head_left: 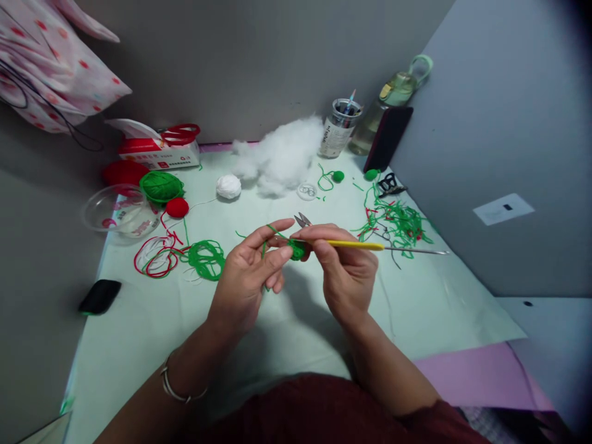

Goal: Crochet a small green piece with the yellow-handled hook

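Observation:
Between my fingertips is a small green crochet piece (296,249), pinched by my left hand (250,265). Green yarn runs over the left forefinger and hangs down behind the thumb. My right hand (346,271) grips a crochet hook (356,245) with a yellow handle and a metal shaft pointing right. The hook's working end meets the green piece, its tip partly hidden by fingers. Just behind the hands, scissors (303,219) lie with only the blades showing. A loose green yarn coil (206,259) lies left of my left hand.
White stuffing (287,157) lies at the back. Yarn balls in white (229,186), red (176,208) and green (161,187) sit to the left, near a clear bowl (115,213). Yarn scraps (402,223) are heaped right. A pen cup (340,129), bottle (374,117) and phone (388,139) stand behind.

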Available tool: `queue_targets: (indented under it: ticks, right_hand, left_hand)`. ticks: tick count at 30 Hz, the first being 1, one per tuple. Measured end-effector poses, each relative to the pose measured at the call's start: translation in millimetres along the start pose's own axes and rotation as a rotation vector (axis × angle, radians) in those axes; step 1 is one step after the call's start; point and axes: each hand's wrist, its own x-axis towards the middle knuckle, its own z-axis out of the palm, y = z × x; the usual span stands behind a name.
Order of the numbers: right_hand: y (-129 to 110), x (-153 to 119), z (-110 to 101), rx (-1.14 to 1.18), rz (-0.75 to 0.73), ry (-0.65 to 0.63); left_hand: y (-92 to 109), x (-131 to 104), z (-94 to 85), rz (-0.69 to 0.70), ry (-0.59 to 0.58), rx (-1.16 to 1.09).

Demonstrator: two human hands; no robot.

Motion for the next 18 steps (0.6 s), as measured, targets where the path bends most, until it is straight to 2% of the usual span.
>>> queue_targets:
  ticks: [3, 5, 7, 8, 10, 13, 15, 18]
  right_hand:
    - [3, -7, 1, -0.22, -0.193, -0.029]
    - [5, -10, 0, -0.378, -0.337, -0.041]
    - [5, -9, -2, -0.391, -0.369, -0.021]
    - [5, -7, -3, -0.319, -0.332, 0.004]
    - [3, -1, -5, -0.099, -0.145, 0.069]
    - [2, 5, -6, 0.195, 0.109, 0.043]
    - [3, 5, -5, 0.232, 0.171, -0.009]
    - [6, 4, -4, 0.237, 0.22, -0.014]
  left_hand:
    - [-4, 0, 1.4, 0.02, 0.015, -0.035]
    - [-4, 1, 1.9, -0.041, -0.007, -0.108]
    - [0, 2, 1.2, -0.133, -0.036, -0.182]
    - [3, 3, 0.4, -0.164, -0.041, -0.212]
    - [8, 4, -1.5, -0.166, -0.02, -0.243]
    - [10, 5, -2.9, -0.091, 0.001, -0.2]
    - [7, 5, -2.4, -0.058, -0.029, -0.136]
    - [1, 4, -1.5, -0.039, -0.05, -0.075]
